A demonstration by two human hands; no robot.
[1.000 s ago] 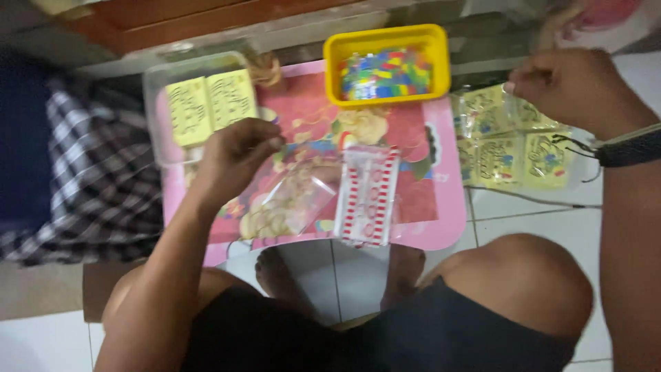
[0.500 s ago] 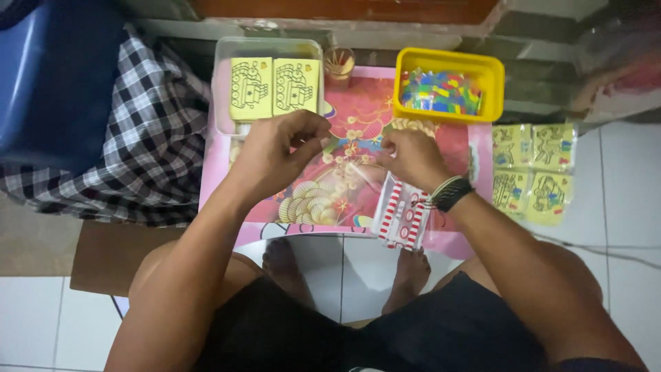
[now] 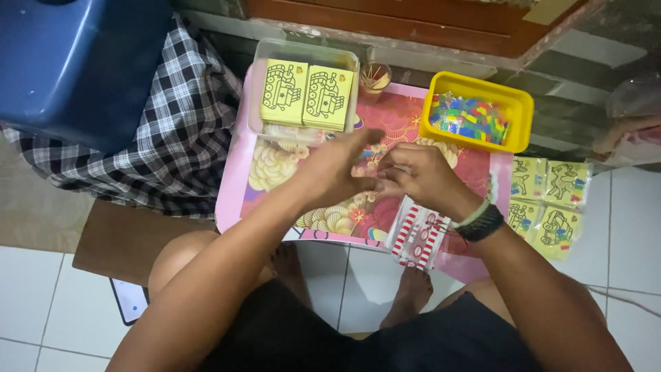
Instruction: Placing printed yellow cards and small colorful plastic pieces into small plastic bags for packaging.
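Now, from big to small:
Desk: pink desk (image 3: 237, 200) carries everything.
Tub: yellow tub (image 3: 441, 84) sits at the far right.
Left hand: left hand (image 3: 332, 169) meets the right hand (image 3: 421, 178) mid-desk.
Fingers: pressed together; what they pinch is hidden.
Packets: striped packets (image 3: 416, 238) lie lengthwise just under the right wrist, nearer that hand.

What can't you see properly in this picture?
- What the left hand and right hand pinch between them: head view, the fingers cover it.
- The small bits in the yellow tray: too tiny and blurred to tell apart.
- The middle of the pink table: hidden by both hands.
- The dark flat thing on the floor: partly hidden by the person's leg.
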